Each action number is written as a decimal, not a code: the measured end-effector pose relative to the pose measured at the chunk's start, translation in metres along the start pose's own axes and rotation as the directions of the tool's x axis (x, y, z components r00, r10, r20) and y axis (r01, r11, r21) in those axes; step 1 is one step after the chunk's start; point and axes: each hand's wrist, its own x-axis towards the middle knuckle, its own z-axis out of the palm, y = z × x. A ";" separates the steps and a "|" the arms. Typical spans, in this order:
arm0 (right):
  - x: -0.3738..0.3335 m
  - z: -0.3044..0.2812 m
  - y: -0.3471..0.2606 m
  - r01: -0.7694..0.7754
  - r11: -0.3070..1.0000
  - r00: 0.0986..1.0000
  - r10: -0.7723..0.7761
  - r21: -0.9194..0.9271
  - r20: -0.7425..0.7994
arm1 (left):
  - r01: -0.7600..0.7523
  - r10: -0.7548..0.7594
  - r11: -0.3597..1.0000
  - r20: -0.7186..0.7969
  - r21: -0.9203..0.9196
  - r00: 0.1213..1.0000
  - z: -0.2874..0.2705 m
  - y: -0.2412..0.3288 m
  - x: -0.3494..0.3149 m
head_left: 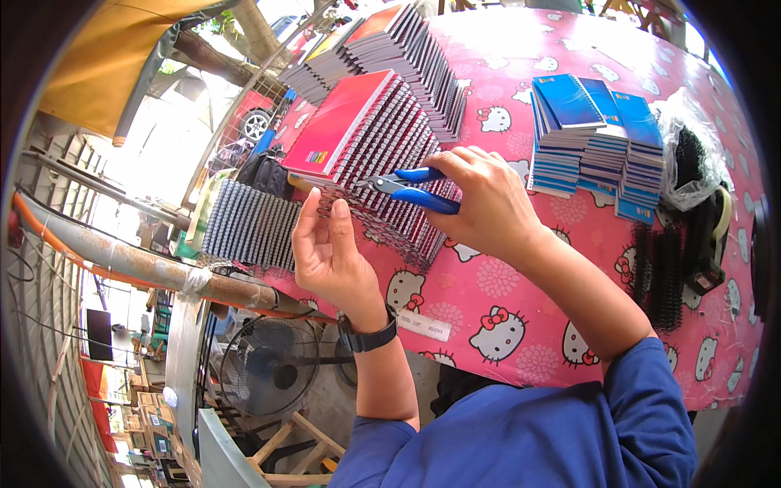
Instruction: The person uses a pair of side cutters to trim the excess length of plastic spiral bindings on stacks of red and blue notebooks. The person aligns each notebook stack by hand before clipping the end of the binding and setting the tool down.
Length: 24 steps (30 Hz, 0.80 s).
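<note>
My right hand (488,203) grips blue-handled pliers (411,189), their tips at the wire binding of a slanted stack of red-covered spiral notebooks (358,138). My left hand (329,252) is held up against the near edge of that stack, fingers touching the spirals; a dark watch sits on its wrist. The stack rests on a table with a pink cartoon-cat cloth (504,301).
More spiral notebooks are piled behind (407,49) and to the left (248,224). Blue-covered notebooks (598,138) are stacked at the right, next to a plastic bag (691,159) and black binding coils (663,272). A floor fan (272,366) stands below the table edge.
</note>
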 end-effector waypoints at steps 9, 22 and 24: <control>-0.002 0.001 -0.002 0.025 0.999 0.997 -0.023 -0.029 0.070 | 0.016 -0.017 0.998 0.011 0.065 1.000 0.001 -0.007 -0.007; -0.018 0.004 0.017 0.067 0.998 0.995 -0.068 -0.012 -0.075 | 0.597 -0.709 0.287 0.253 -0.749 0.658 -0.022 -0.036 -0.003; -0.017 0.007 0.022 0.095 0.995 0.989 -0.099 -0.044 -0.107 | 0.589 -0.684 0.366 0.221 -0.721 0.696 -0.021 -0.033 -0.004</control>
